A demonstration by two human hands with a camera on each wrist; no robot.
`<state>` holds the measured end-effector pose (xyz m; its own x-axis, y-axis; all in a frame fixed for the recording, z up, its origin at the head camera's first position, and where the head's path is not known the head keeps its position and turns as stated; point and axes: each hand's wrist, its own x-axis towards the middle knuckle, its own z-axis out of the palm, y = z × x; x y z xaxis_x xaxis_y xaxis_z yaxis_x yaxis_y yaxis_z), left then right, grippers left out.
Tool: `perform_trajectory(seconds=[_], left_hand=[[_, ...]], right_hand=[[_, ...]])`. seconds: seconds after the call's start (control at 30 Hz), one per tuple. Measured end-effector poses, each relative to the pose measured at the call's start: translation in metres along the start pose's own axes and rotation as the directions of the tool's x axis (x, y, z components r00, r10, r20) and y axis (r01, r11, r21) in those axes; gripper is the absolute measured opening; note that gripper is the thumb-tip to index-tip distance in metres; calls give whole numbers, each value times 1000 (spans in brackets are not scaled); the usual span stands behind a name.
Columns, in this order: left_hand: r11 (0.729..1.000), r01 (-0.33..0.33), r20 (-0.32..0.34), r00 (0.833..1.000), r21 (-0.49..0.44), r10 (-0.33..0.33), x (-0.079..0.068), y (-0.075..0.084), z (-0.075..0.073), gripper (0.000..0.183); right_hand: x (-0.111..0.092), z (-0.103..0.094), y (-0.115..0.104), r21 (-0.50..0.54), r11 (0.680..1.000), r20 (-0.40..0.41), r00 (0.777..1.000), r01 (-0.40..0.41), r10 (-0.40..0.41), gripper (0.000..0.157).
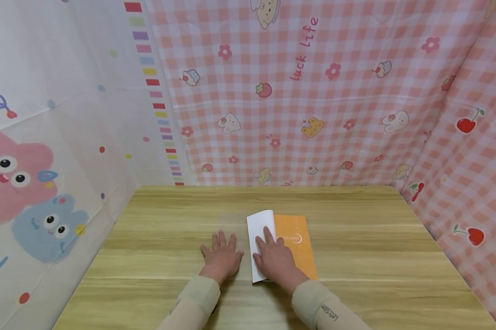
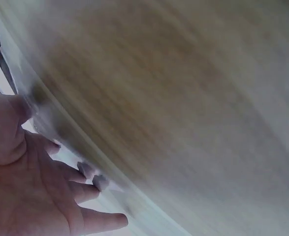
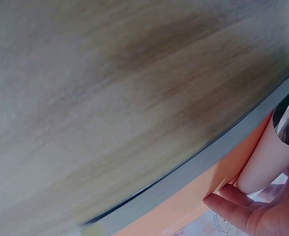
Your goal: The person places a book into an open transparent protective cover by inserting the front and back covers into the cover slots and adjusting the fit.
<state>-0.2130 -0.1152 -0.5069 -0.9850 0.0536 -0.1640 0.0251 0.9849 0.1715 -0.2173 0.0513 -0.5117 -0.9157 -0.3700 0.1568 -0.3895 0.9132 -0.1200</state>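
Note:
A thin booklet (image 1: pixel 309 256) lies on the table with an orange face showing on its right. Its white flap (image 1: pixel 261 222) is folded over toward the left and curves up at the fold. My right hand (image 1: pixel 275 259) presses on this flap with fingers spread; in the right wrist view, fingertips (image 3: pixel 215 201) touch the orange face beside the rolled flap (image 3: pixel 267 164). My left hand (image 1: pixel 223 257) lies flat, fingers fanned out, just left of the booklet. A faint clear sheet (image 1: pixel 232 220) shows under and beyond its fingertips. The left wrist view shows the palm (image 2: pixel 31 191), holding nothing.
The wood-grain table (image 1: pixel 367 238) reaches to a pink checked cloth (image 1: pixel 239 105) at the back. More checked cloth (image 1: pixel 458 183) hangs on the right, and a white cartoon-print cloth (image 1: pixel 83 151) hangs on the left.

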Motion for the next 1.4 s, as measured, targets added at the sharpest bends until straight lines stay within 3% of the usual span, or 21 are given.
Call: perform_trajectory(seconds=[0.13, 0.37, 0.93, 1.13, 1.4], left_hand=[[1000, -12, -25, 1000, 18, 12, 2, -2, 2, 55], [999, -6, -91, 996, -40, 3, 4, -5, 2, 52], [999, -1, -58, 998, -32, -1, 9, -8, 3, 53], [999, 4, -42, 999, -40, -5, 7, -5, 0, 68], [999, 8, -7, 1000, -36, -8, 2, -4, -2, 77]], right_hand=[[-1, -2, -1, 8, 1000, -2, 1000, -2, 2, 45], [0, -3, -1, -2, 1000, -12, 1000, -4, 4, 45], [11, 6, -15, -141, 989, 56, 997, -45, 53, 47], [12, 2, -22, -174, 983, 57, 996, -58, 69, 46], [11, -5, -22, -182, 983, 55, 998, 5, 5, 39]])
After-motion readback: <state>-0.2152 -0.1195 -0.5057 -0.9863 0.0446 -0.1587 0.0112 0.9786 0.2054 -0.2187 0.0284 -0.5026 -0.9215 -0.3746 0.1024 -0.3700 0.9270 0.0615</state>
